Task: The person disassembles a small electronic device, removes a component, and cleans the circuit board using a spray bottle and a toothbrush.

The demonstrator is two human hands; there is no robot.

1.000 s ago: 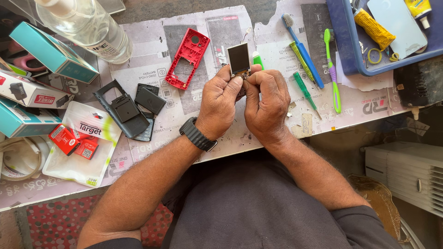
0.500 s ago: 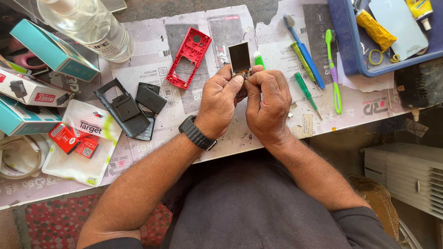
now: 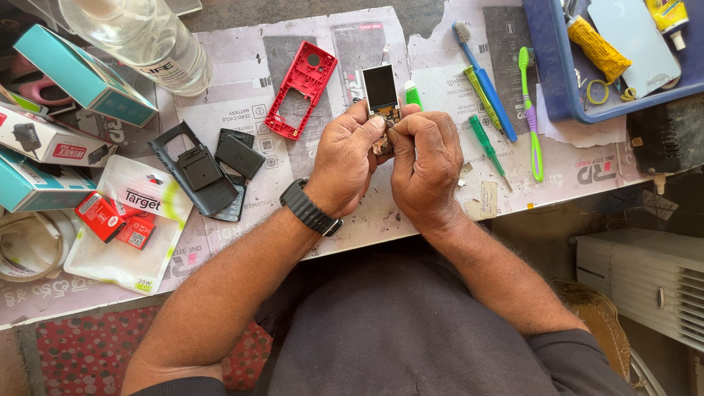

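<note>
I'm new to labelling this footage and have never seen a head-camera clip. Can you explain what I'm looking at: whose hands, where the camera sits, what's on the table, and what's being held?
The camera sits on a person's head and looks down, so both arms are theirs. The left hand, with a black watch on its wrist, and the right hand together hold a small phone board with a dark screen above the table. The table is covered with printed sheets. On it lie a red phone frame, black phone covers, a blue toothbrush, a green toothbrush, green screwdrivers, a clear bottle, small boxes and a blue tray.
</note>
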